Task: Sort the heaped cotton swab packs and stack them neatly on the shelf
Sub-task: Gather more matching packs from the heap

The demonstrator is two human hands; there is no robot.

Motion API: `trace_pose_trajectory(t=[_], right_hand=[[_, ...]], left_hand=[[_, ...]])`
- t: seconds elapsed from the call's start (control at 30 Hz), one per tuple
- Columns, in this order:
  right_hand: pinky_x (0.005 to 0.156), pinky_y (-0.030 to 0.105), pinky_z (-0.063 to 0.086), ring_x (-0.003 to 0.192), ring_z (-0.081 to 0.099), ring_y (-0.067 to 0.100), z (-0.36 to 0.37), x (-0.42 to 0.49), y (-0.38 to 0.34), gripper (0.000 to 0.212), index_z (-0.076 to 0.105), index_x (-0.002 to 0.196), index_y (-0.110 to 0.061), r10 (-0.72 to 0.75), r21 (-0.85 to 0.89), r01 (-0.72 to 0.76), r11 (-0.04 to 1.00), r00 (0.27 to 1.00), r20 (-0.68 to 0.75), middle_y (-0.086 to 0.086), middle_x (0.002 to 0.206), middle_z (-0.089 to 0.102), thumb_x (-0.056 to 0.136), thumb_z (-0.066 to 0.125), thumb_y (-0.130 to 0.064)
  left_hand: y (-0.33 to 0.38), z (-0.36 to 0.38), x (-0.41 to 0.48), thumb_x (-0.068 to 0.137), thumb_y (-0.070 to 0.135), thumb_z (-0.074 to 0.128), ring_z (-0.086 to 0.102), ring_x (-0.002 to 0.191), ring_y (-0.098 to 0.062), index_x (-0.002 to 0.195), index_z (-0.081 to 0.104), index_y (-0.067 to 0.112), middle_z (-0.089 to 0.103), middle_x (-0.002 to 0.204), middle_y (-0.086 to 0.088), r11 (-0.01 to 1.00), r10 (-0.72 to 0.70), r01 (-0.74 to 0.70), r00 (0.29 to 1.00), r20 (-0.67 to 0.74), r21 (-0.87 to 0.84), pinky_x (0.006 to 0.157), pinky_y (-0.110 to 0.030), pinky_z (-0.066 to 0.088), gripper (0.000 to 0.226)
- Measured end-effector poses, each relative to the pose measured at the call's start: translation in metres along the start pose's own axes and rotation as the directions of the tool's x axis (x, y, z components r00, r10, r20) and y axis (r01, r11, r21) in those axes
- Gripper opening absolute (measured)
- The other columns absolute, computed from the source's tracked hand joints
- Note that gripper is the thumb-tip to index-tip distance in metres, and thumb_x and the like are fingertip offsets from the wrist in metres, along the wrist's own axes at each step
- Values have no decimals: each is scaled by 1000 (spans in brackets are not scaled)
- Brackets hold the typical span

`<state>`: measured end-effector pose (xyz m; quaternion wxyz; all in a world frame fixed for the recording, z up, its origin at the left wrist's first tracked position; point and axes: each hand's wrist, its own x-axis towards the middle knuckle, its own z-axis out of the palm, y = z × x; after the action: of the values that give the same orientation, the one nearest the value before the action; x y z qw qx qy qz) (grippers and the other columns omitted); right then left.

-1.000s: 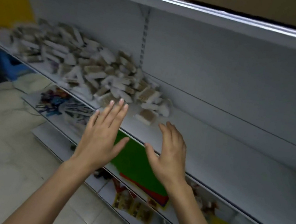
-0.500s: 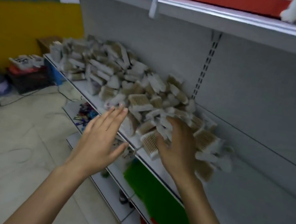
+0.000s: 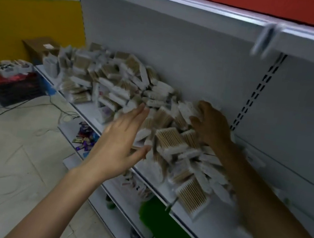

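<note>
Left hand (image 3: pixel 120 140), right hand (image 3: pixel 212 125) reached one heap (image 3: pixel 116 84).

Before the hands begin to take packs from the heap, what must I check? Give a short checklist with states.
1. Left hand free, fingers straight: ok.
2. Right hand grip on a pack: cannot tell, blurred.
3. Bare shelf right of the heap for stacking: ok.
4. Packs aligned: not ok, they lie at all angles.
5. Pack by the front edge secure: cannot tell.
</note>
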<state>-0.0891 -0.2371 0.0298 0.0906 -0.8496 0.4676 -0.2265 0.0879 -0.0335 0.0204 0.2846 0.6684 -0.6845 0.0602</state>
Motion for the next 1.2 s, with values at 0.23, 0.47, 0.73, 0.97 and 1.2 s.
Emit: trace_pose_trajectory(t=[0.23, 0.47, 0.73, 0.97, 1.2], right_hand=[[70, 33, 49, 84, 66, 32, 12, -5, -22, 27, 65, 114, -8, 144, -21, -162, 987, 925, -351, 16, 94, 70, 97, 50, -23], [60, 11, 42, 67, 56, -3, 15, -19, -138, 15, 65, 86, -20, 298, 336, -162, 928, 864, -406, -12, 73, 63, 88, 52, -26], [70, 10, 46, 77, 60, -4, 28, 9, -140, 17, 67, 90, -24, 443, 498, -227, 837, 815, -372, -6, 88, 69, 94, 56, -12], [91, 33, 35, 117, 45, 30, 36, 14, -71, 46, 54, 133, -16, 541, -276, -543, 793, 836, -91, 13, 128, 55, 89, 63, -25], [69, 22, 42, 87, 58, 14, 26, 18, -86, 15, 62, 105, -10, 557, 158, -543, 825, 732, -393, 4, 94, 62, 92, 60, -17]], left_hand=[[-84, 21, 58, 91, 51, 44, 16, 137, -3, 151, 19, 15, 20, 153, 3, 949, 227, -206, 972, 61, -241, 112, -15, 9, 74], [-114, 21, 111, 85, 65, 47, 6, 143, -2, 151, 9, 23, 9, 157, 8, 803, 408, -344, 912, 29, -488, 117, -18, 6, 87], [-151, 13, 133, 80, 23, 76, 66, 81, 6, 96, 63, 36, 70, 88, 26, 497, 318, 114, 898, 303, -860, 67, -11, 50, 25], [-165, 26, 121, 75, 20, 79, 67, 82, 3, 93, 64, 32, 71, 88, 19, 397, 110, 242, 945, 308, -885, 68, -12, 52, 26], [-167, 22, 117, 87, 15, 64, 69, 82, 0, 105, 62, 29, 73, 91, 17, 128, -9, 409, 911, 412, -903, 62, -15, 54, 23]])
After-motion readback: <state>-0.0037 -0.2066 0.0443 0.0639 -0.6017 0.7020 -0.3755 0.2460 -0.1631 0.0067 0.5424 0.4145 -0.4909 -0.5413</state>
